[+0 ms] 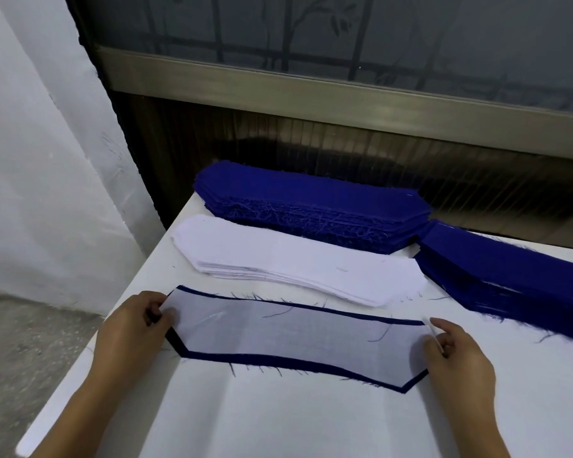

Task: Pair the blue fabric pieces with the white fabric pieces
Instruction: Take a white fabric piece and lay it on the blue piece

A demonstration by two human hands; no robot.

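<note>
Pinching both ends of the white piece (295,332) with left hand (129,328) and right hand (460,355) fingers clamped, pull taut and centre evenly over the blue piece (175,342).

I see a flat white table (278,424), backed by a dark ribbed wall panel (377,143) under a brushed metal window frame (278,84) and frosted glass pane (311,28); a white wall (30,160) and grey speckled floor (30,342) lie left.

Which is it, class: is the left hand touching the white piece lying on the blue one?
Touching. The head view shows the left hand pinching the white piece at its left end, no gap between them.
</note>
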